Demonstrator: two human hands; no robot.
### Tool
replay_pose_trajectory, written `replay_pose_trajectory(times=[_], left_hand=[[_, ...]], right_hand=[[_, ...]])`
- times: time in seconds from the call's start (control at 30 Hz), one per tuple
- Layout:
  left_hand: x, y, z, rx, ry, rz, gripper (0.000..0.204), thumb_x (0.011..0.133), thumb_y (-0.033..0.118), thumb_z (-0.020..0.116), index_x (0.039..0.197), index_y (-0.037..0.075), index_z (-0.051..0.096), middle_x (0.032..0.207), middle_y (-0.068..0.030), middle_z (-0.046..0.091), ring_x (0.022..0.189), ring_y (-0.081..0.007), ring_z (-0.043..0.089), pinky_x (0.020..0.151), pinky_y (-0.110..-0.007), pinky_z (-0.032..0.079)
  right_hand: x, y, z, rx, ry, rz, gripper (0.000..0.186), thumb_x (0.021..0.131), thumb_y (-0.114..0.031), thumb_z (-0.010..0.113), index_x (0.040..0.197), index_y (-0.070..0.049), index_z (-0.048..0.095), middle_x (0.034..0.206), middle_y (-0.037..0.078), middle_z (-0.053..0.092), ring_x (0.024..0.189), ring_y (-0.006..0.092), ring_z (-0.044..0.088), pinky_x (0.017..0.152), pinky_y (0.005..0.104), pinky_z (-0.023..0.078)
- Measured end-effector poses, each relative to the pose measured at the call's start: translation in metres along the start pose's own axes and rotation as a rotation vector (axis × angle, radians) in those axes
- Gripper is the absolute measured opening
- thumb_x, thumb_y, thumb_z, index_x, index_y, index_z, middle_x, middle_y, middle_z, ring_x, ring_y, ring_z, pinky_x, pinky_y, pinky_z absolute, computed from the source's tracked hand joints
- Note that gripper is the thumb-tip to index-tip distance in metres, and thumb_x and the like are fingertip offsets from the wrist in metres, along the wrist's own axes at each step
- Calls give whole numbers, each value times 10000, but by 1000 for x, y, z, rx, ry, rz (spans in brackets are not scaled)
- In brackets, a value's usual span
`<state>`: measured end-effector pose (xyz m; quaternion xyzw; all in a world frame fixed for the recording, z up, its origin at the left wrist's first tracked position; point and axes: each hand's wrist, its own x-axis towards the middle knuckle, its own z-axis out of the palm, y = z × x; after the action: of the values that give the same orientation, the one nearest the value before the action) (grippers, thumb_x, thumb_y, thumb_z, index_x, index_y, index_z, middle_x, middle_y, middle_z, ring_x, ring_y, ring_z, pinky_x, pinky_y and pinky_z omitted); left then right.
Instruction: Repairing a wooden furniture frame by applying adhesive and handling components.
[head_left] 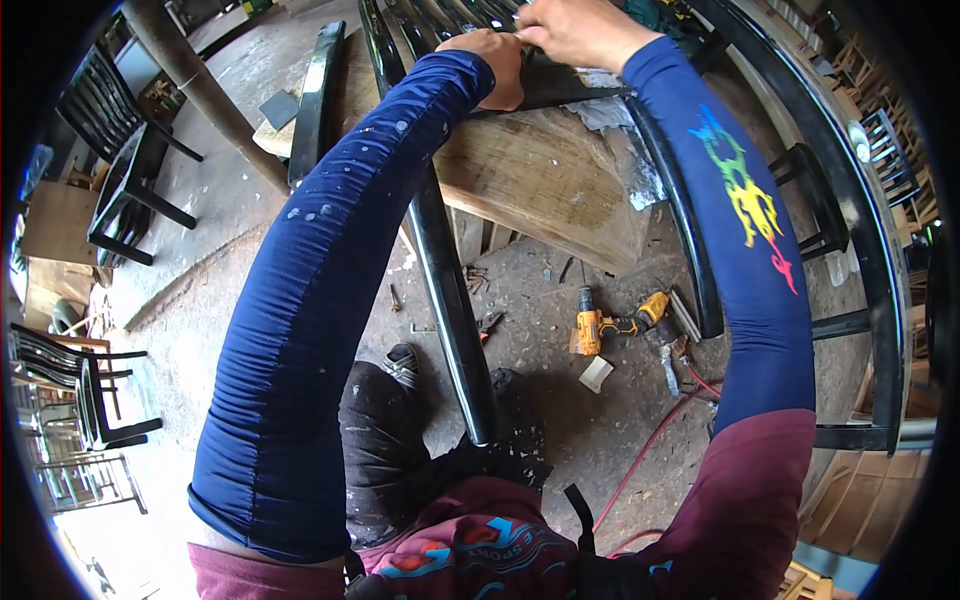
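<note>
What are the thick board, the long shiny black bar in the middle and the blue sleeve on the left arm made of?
Thick board: wood, bare and worn-looking, since brown grain shows.
Black bar: perhaps wood under glossy paint or lacquer; it mirrors light, but the coating hides what's inside.
Blue sleeve: probably stretchy cloth, because it hugs the arm and wrinkles.

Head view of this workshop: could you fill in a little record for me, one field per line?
Left hand: curled, by the slatted frame; anything gripped is hidden
Right hand: fingers bent, close beside the left; whether it holds something small, I cannot tell
Between the arms: glossy black slatted frame, over a thick wooden board
On the floor: yellow drill, another yellow tool, red hose
Far left: black chair with slatted back
</note>
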<state>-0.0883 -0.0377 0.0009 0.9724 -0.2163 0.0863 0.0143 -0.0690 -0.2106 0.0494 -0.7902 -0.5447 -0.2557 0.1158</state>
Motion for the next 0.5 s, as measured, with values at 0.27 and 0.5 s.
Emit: replay_pose_trajectory(times=[0.27, 0.5], left_hand=[[19, -18, 3, 88, -138, 149, 595, 789, 397, 675, 1240, 10, 656, 1084, -245, 721, 1033, -353, 708, 866, -426, 563], [13, -8, -6, 18, -173, 150, 449, 778, 375, 697, 963, -33, 739, 919, -242, 729, 910, -346, 718, 796, -433, 567]], right_hand=[[22, -23, -3, -213, -260, 349, 187, 837, -129, 651, 798, 42, 713, 769, 255, 684, 793, 422, 687, 709, 484, 536], [11, 6, 14, -288, -329, 315, 142, 777, -69, 639, 821, 63, 667, 797, 275, 675, 783, 420, 684, 681, 453, 539]])
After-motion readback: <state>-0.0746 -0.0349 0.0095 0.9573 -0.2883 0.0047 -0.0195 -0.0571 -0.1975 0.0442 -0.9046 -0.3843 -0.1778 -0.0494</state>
